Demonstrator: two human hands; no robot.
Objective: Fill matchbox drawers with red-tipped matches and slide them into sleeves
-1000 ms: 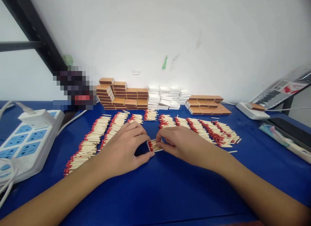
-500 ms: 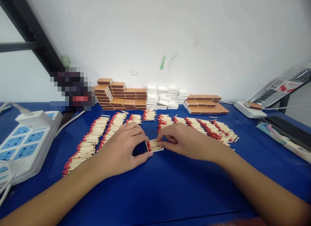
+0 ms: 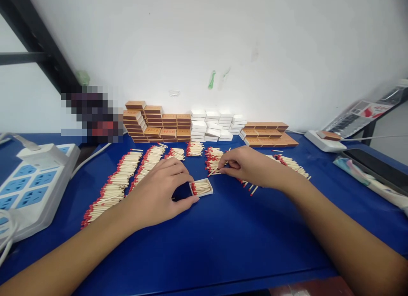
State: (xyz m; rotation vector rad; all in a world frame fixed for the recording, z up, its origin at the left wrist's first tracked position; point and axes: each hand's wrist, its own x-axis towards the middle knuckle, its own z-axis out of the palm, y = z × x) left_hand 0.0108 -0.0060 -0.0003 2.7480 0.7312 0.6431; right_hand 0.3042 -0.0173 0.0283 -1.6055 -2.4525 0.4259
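A small white matchbox tray (image 3: 208, 193) sits on the blue table with red-tipped matches (image 3: 201, 187) lying in it. My left hand (image 3: 165, 190) grips the tray's left end, thumb at the near side and fingers at the far side. To the tray's upper right, my right hand (image 3: 240, 165) has its thumb and fingertips pinched at the edge of a match pile (image 3: 213, 156). A match (image 3: 214, 173) shows at those fingertips, though exactly how many are held is unclear. My right hand and forearm hide parts of the piles behind them.
Long rows of matches (image 3: 108, 192) spread left and right. Stacked brown matchboxes (image 3: 168, 132) and white trays (image 3: 212, 126) line the wall. A power strip (image 3: 51, 190) stands at left; a white adapter (image 3: 328, 144) and a dark phone (image 3: 369, 162) lie at right.
My right hand has moved from inside the tray up and right to the match pile, uncovering the tray's right end. My left hand stays at the tray.
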